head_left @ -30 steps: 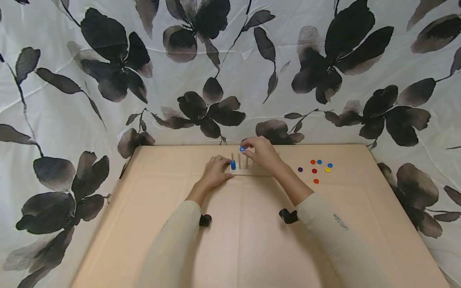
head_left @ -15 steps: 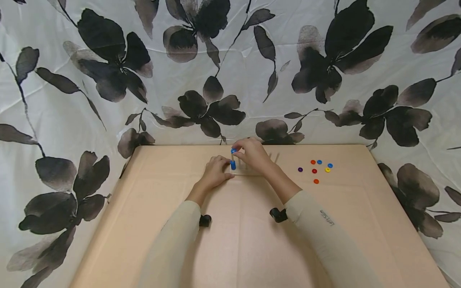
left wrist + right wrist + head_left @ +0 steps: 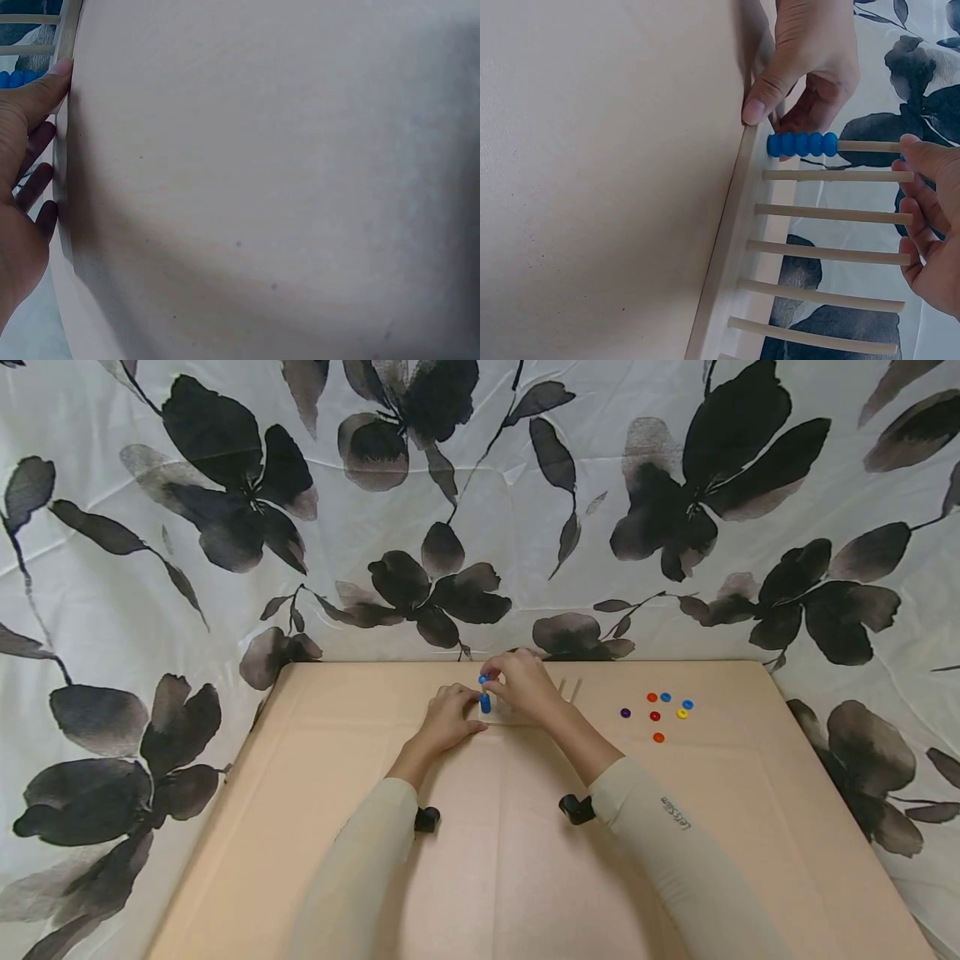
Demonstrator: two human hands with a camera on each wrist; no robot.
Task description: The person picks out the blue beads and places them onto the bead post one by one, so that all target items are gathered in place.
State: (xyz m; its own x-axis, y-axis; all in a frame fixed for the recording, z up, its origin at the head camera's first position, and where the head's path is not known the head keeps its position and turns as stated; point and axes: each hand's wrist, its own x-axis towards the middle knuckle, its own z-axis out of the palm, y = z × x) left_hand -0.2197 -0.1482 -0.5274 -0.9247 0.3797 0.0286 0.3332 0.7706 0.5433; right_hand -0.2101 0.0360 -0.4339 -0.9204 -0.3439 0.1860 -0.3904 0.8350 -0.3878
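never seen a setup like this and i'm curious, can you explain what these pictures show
There's no machine: a person works bare-handed. The wide picture comes from a camera on the head, the other two from wrist cameras. The left hand grips a wooden peg rack on the table. The right hand pinches a blue bead near the top of the end peg, above stacked blue beads. Loose beads in reddish, blue, yellow and dark purple lie to the right.
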